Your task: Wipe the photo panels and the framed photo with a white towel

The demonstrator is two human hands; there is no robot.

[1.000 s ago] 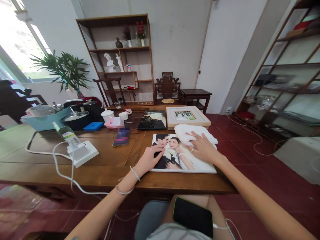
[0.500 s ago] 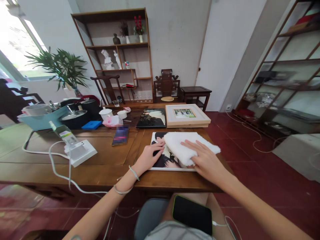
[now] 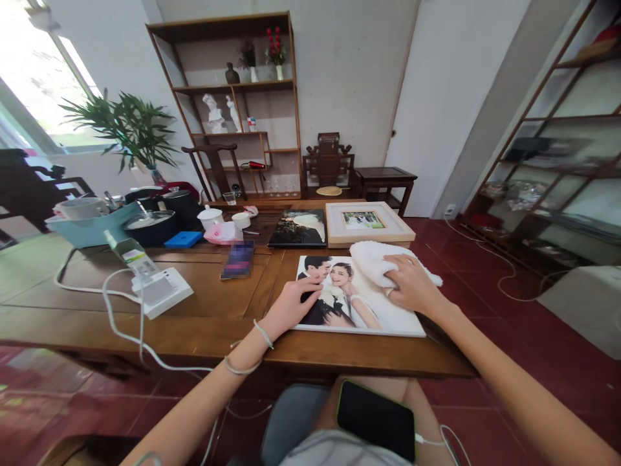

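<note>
The photo panel (image 3: 356, 309) lies flat at the near edge of the surface (image 3: 223, 333), in front of me. It shows 2 people close together, 1 in a dark suit and 1 in a white dress, and its rim is white. The white cloth (image 3: 369, 259), thick and fluffy, covers the panel's upper right part and sticks out past its side.

My right hand (image 3: 412, 285) presses on the cloth with bent fingers; I cannot tell whether they pinch it. My left hand (image 3: 295, 301) lies spread on the panel's left side, holding nothing and hiding part of the suit.

Just beyond are a dark photo panel (image 3: 297, 228) and a pale wooden frame (image 3: 336, 226), side by side; the frame sits close behind the cloth.

Farther left are a blurred dark item (image 3: 237, 260), a pink-and-white packet (image 3: 220, 234), a blue box (image 3: 183, 240), an open white box (image 3: 167, 294) and a light blue basin (image 3: 87, 232). A phone (image 3: 376, 421) rests on my lap.
</note>
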